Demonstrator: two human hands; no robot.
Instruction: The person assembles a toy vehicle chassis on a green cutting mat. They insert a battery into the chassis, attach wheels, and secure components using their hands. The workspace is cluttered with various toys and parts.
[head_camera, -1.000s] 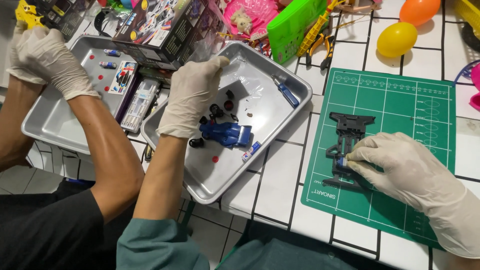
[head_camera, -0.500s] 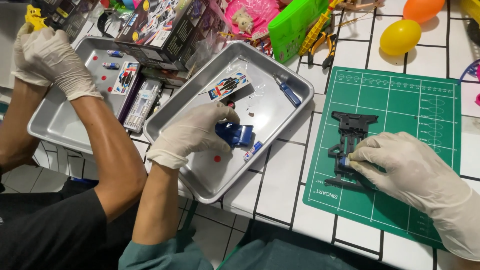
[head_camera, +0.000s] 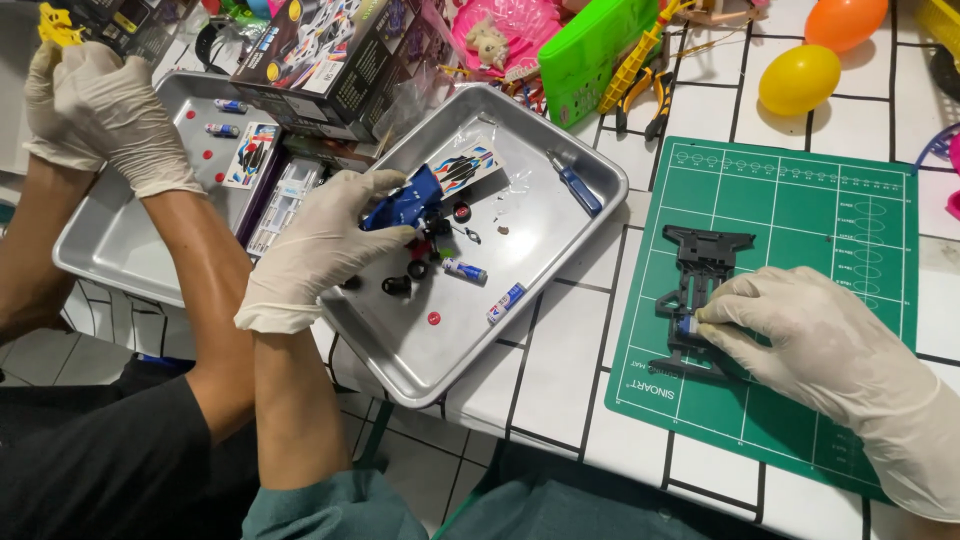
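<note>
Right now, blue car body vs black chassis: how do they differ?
The blue car body is lifted over the metal tray in the left hand; the black chassis lies flat on the green cutting mat under the right hand. Body is a closed shell, chassis an open frame. Both are gripped by gloved hands.

Bright even overhead light, soft shadows, glare on metal tray (head_camera: 560, 250), sharp focus

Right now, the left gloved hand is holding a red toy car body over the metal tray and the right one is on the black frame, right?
Not quite: the toy car body in the left hand is blue, as the head view shows. It is over the shiny metal tray, and the right hand rests on the black plastic frame.
</note>
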